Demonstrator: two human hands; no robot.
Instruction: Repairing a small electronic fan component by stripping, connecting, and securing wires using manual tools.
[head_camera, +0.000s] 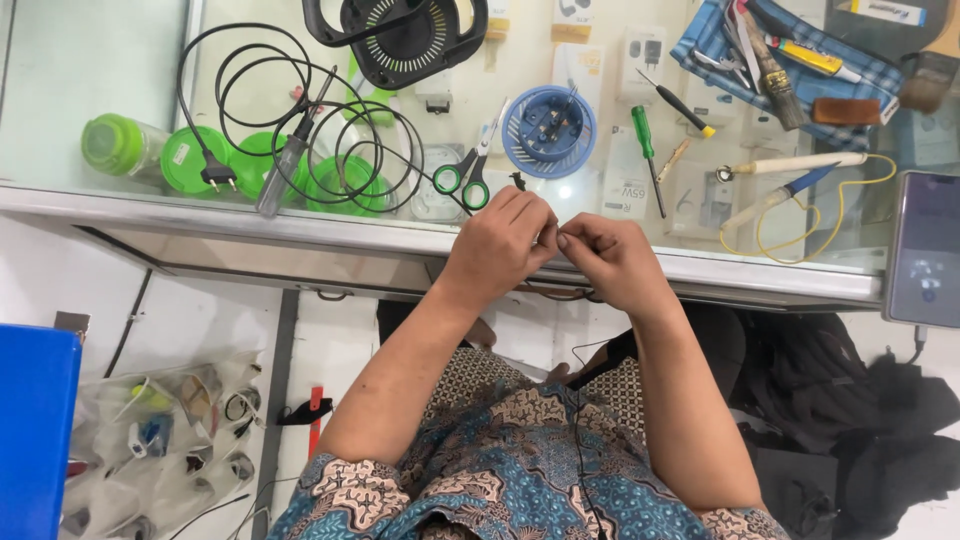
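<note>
- Black and very thin, a wire (578, 352) hangs from between both hands at the near edge of a glass counter (90, 80).
- Head view: the left hand (500, 243) and right hand (607, 258) meet fingertip to fingertip, each pinching the wire's upper end, which the fingers hide.
- It looks light, limp and easily kinked, so a fingertip pinch close to the end seems best.
- Just beyond the left hand lie green-handled scissors (466, 178); a blue round part (548, 130) sits farther back.

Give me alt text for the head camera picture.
Two hands, left hand and right hand, pinch something small together over a glass counter. Green-handled scissors, a coiled black cable and a screwdriver lie beyond.
</note>
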